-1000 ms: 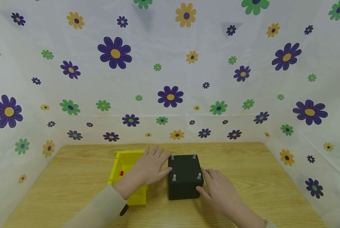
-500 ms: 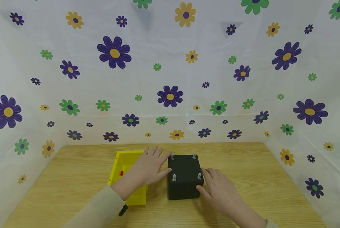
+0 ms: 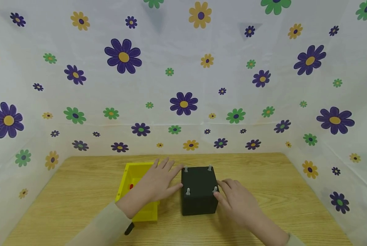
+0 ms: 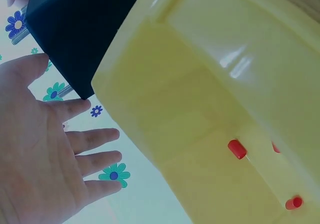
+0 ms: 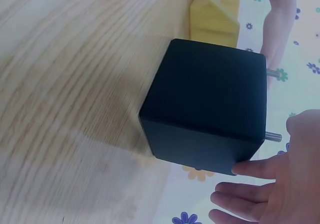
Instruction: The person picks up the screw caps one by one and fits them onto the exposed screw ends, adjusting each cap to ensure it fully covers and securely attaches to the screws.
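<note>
A black cube (image 3: 199, 191) with a metal bolt (image 3: 188, 191) at each top corner stands on the wooden table (image 3: 263, 177). My left hand (image 3: 159, 182) lies flat with straight fingers over the right part of a yellow bin (image 3: 132, 179), its thumb against the cube's left side. My right hand (image 3: 237, 201) is open at the cube's right side, fingertips touching it. In the left wrist view the spread hand (image 4: 50, 149) is beside the cube (image 4: 80, 28) and the bin (image 4: 215, 108), which holds small red caps (image 4: 237, 149). The right wrist view shows the cube (image 5: 210, 103) and fingers (image 5: 250, 169) at its edge.
White sheets printed with flowers (image 3: 183, 85) wall in the table at the back and both sides. Bare wood stretches to the left of the bin and to the right of the cube. A small dark item (image 3: 128, 229) shows under my left sleeve.
My right hand has lifted slightly along the cube's right side, its thumb off the lower front edge. The left hand has drawn back a little. The cube and bin stay in place.
</note>
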A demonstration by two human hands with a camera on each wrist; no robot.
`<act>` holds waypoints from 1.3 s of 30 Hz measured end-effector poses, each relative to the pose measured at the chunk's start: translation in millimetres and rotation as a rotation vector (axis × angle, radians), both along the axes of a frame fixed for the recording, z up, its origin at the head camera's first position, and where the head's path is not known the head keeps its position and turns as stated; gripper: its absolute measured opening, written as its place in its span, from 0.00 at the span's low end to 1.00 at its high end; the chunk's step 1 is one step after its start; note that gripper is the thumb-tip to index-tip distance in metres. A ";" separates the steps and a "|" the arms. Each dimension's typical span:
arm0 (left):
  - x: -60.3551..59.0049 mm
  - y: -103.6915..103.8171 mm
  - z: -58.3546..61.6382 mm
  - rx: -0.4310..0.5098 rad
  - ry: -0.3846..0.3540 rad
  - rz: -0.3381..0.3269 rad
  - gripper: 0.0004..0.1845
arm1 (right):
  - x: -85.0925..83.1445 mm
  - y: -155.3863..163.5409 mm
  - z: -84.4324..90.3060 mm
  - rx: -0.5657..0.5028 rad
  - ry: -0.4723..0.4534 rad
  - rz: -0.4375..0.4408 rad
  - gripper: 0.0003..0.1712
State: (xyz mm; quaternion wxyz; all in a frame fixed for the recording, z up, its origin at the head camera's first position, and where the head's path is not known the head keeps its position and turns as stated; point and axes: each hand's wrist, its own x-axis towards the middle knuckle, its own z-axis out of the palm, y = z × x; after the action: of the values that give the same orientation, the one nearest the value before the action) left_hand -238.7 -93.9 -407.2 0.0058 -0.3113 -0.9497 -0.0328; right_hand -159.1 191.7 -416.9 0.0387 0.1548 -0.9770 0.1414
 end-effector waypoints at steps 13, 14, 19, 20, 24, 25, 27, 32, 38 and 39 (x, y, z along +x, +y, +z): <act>6.3 -11.1 -2.6 -0.015 -0.003 -0.044 0.37 | -10.3 3.2 3.8 -0.082 -0.051 -0.021 0.31; 7.0 -11.8 -2.7 -0.016 -0.005 -0.045 0.37 | -11.4 3.5 3.8 -0.088 -0.057 -0.021 0.31; 10.4 -16.0 -3.1 -0.005 -0.008 -0.056 0.36 | -17.3 4.5 4.4 -0.164 -0.088 -0.015 0.30; 11.0 -17.0 -3.4 -0.005 -0.010 -0.058 0.36 | -18.4 4.7 4.5 -0.180 -0.094 -0.014 0.29; 13.7 -21.0 -4.6 -0.016 -0.009 -0.055 0.36 | -21.5 5.9 4.9 -0.216 -0.115 -0.012 0.28; 14.3 -22.2 -4.9 -0.017 -0.006 -0.054 0.36 | -22.1 6.1 4.9 -0.217 -0.117 -0.012 0.28; 15.7 -24.4 -5.2 -0.020 0.002 -0.052 0.36 | -23.2 6.6 4.5 -0.217 -0.122 -0.009 0.28; 18.6 -30.7 -3.5 -0.012 0.015 -0.050 0.35 | -28.1 6.5 4.1 -0.213 -0.116 0.007 0.28; 22.6 -39.0 -0.5 0.002 0.021 -0.050 0.35 | -35.0 5.9 3.1 -0.176 -0.112 -0.002 0.28; 22.8 -40.6 -0.5 0.006 0.020 -0.049 0.35 | -36.6 5.8 2.5 -0.170 -0.111 -0.002 0.29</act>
State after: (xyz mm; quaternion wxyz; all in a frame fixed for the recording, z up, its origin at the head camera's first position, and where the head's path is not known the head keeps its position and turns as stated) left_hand -215.9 -134.5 -407.7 0.0155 -0.3347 -0.9417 -0.0325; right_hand -195.7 197.5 -414.4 -0.0025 0.1421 -0.9623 0.2321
